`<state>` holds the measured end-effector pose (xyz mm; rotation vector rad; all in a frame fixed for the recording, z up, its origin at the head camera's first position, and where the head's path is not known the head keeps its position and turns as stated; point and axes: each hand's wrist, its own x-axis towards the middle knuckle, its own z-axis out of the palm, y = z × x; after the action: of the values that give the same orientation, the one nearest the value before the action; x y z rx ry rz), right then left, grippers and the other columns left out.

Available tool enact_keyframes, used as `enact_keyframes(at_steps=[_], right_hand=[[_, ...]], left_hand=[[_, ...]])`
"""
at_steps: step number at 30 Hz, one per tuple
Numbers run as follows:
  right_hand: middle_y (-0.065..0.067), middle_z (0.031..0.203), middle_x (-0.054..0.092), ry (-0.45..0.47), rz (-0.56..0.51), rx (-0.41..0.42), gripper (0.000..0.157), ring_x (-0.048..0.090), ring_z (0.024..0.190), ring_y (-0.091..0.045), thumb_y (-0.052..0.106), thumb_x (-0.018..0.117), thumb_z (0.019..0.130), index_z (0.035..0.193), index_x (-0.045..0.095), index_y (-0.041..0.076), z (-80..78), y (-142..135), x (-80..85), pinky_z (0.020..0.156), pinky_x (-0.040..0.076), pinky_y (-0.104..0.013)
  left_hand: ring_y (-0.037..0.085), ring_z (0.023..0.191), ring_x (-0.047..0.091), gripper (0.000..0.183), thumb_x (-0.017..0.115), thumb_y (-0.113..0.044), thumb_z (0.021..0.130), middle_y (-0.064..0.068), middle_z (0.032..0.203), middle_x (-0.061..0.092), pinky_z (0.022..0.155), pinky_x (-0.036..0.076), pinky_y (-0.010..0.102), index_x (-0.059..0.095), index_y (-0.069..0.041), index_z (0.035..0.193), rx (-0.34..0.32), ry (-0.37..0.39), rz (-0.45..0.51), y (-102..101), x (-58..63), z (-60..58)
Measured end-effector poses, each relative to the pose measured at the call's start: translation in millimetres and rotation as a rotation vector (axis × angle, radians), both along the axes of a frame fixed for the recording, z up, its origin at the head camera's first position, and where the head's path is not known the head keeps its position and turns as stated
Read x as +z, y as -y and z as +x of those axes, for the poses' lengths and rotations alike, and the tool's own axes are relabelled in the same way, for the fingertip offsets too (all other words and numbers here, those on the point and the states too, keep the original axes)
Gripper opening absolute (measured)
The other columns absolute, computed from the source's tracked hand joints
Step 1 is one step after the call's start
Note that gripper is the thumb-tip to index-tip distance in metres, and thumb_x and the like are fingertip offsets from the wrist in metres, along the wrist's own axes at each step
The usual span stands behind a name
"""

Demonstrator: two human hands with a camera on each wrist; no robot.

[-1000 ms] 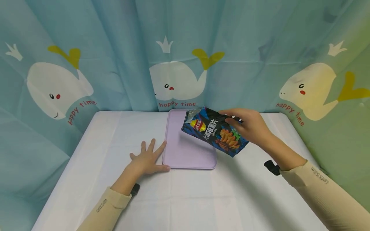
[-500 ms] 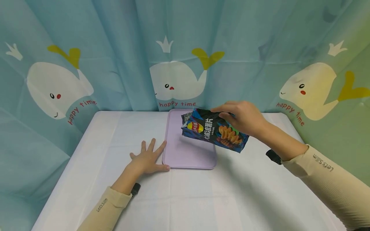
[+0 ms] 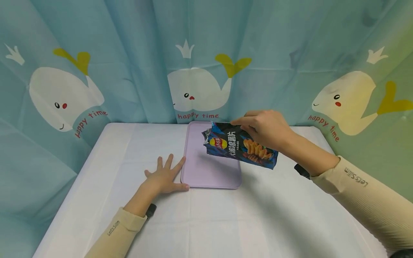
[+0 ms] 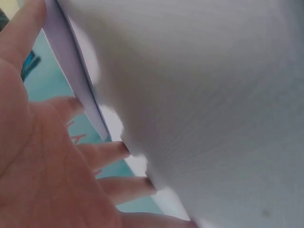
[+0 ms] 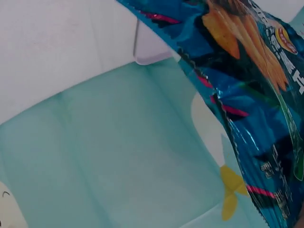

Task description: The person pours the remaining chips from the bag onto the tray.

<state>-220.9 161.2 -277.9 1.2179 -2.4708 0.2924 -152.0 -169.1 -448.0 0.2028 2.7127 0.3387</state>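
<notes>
A dark blue and black bag of potato chips [image 3: 240, 146] hangs tilted above the right part of a lilac tray [image 3: 196, 175]. My right hand [image 3: 269, 129] grips the bag by its upper edge, thumb on the printed front. The bag's left end looks torn open; its inside cannot be seen. In the right wrist view the chip bag [image 5: 237, 95] fills the right side, and a corner of the tray [image 5: 152, 50] shows beyond it. My left hand [image 3: 162, 177] lies with fingers spread, thumb and forefinger touching the tray's left edge, the others on the tablecloth.
A white cloth covers the table [image 3: 206, 225]. Behind it hangs a blue-green curtain [image 3: 138, 71] with whale prints, close to the tray's far edge. The bag and right arm cast a shadow on the cloth at right.
My right hand has shifted slightly left along the bag's top, and the bag has turned from a steep slant to nearly level. The left hand and tray have stayed in place.
</notes>
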Motion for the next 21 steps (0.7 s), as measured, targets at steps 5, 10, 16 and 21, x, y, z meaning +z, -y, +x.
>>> enact_keyframes(at_steps=[5, 10, 16, 21], right_hand=[[0.003, 0.087, 0.073, 0.002, 0.047, -0.004, 0.029, 0.055, 0.053, -0.010, 0.006, 0.071, 0.091, 0.113, 0.078, 0.023, 0.1, 3.2, 3.7, 0.045, 0.039, -0.028], [0.003, 0.088, 0.074, 0.000, 0.081, -0.007, 0.027, 0.053, 0.052, -0.010, 0.008, 0.069, 0.092, 0.113, 0.078, 0.023, -0.5, 6.9, 9.9, 0.044, 0.037, -0.028], [0.005, 0.083, 0.072, 0.007, 0.139, -0.002, 0.029, 0.050, 0.050, -0.009, 0.008, 0.068, 0.093, 0.114, 0.077, 0.025, -0.6, 11.3, 12.4, 0.043, 0.035, -0.027], [0.006, 0.082, 0.072, 0.008, 0.139, 0.004, 0.030, 0.047, 0.049, -0.008, 0.007, 0.068, 0.093, 0.114, 0.077, 0.026, 0.0, 10.9, 14.8, 0.042, 0.032, -0.026]], left_hand=[[0.058, 0.147, -0.003, 0.111, 0.065, -0.078, 0.075, 0.022, 0.166, 0.004, 0.091, 0.012, 0.091, 0.014, -0.032, 0.161, 0.001, -0.001, 0.005, 0.7, 0.1, 0.1], [0.058, 0.147, -0.003, 0.111, 0.065, -0.078, 0.075, 0.021, 0.166, 0.004, 0.091, 0.012, 0.090, 0.014, -0.032, 0.161, 0.004, 0.001, 0.001, 1.1, 0.6, -0.2], [0.058, 0.147, -0.003, 0.110, 0.066, -0.077, 0.075, 0.022, 0.166, 0.004, 0.091, 0.012, 0.090, 0.014, -0.032, 0.161, 0.008, 0.001, 0.006, 1.8, 1.5, -0.3], [0.058, 0.147, -0.003, 0.110, 0.065, -0.078, 0.075, 0.021, 0.167, 0.004, 0.091, 0.012, 0.090, 0.014, -0.033, 0.161, 0.004, 0.005, 0.003, 1.6, 0.3, -1.0]])
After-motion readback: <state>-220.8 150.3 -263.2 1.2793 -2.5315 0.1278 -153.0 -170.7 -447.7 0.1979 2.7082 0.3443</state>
